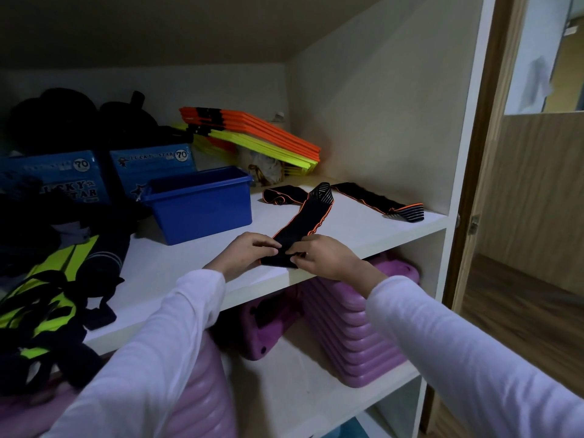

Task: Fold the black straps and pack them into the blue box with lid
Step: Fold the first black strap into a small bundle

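Both hands, left hand (pixel 245 252) and right hand (pixel 322 256), pinch the strap (pixel 303 221) end at the shelf (pixel 177 267) edge, apparently starting a fold; keep edges aligned. Blue box (pixel 202 205) stands open behind.

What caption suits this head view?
Both hands fold a black strap on the shelf beside the blue box.
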